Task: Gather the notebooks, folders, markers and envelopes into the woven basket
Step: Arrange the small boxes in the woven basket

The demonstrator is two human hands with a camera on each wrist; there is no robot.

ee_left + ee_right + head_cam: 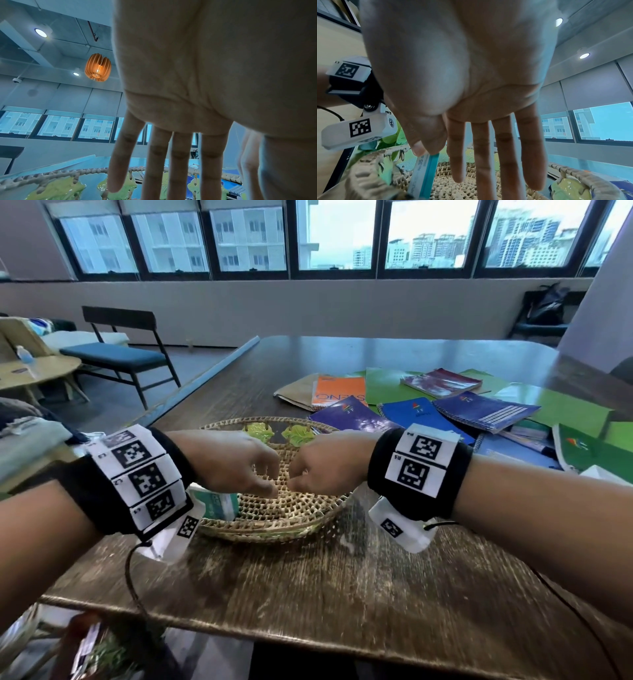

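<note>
The round woven basket point(274, 534) stands on the dark wooden table, near its front edge. Both my hands hang over it, fingers pointing down, fingertips nearly meeting. My left hand point(267, 484) and right hand point(298, 484) hold nothing. The wrist views show straight, spread fingers on the left hand point(180, 162) and right hand point(488, 155). A teal-and-white box point(219, 503) leans inside the basket's left wall. Behind and to the right lie a purple notebook point(352, 416), a blue notebook point(421, 416), a spiral notebook point(486, 409), an orange notebook point(339, 390), a brown envelope point(298, 388) and green folders point(387, 385).
Green leaf ornaments point(297, 434) sit on the basket's far rim. Bare table point(308, 577) stretches between the basket and the front edge. A bench with a blue seat point(113, 356) and a low round table point(34, 371) stand on the floor to the left.
</note>
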